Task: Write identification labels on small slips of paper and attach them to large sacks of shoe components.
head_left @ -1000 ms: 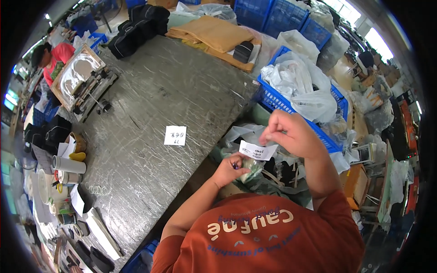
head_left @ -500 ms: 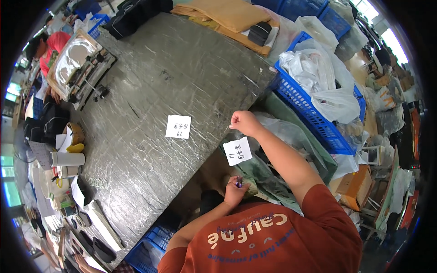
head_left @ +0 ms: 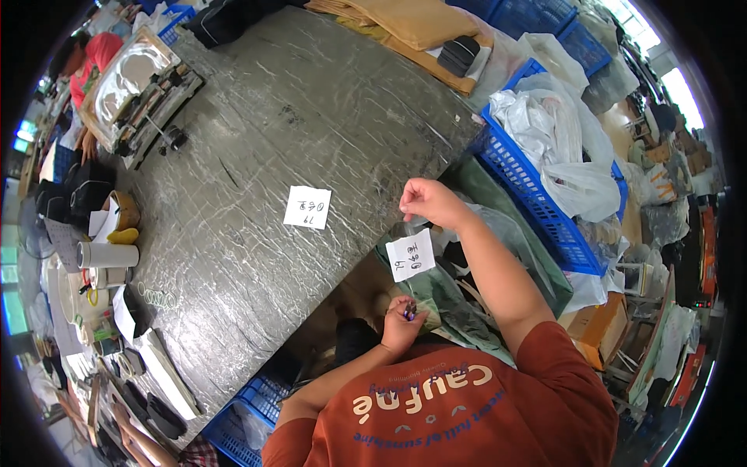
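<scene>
My right hand [head_left: 433, 204] hovers by the table's right edge, thumb and fingertips pinched together. Whatever lies between these fingertips is too small to make out. Just under them is a white handwritten paper slip [head_left: 410, 255], over a green sack [head_left: 447, 311] beside the table; whether the slip hangs from the fingers I cannot tell. Lower down, close to my body, my left hand [head_left: 402, 331] is closed around a small dark object with a purple part [head_left: 409, 311], its kind unclear. A second handwritten paper slip [head_left: 307, 207] lies flat on the plastic-covered table [head_left: 233, 257].
A blue basket [head_left: 517, 179] heaped with plastic bags stands to the right. Folded yellow cloth [head_left: 405, 27] lies along the far edge. A framed device [head_left: 140, 97] is at far left, with a person behind it. A white cup [head_left: 107, 255] stands on the left.
The view has shifted slightly. My right hand has moved a little up and to the right, and the slip below it has shifted slightly too. My left hand keeps its grip.
</scene>
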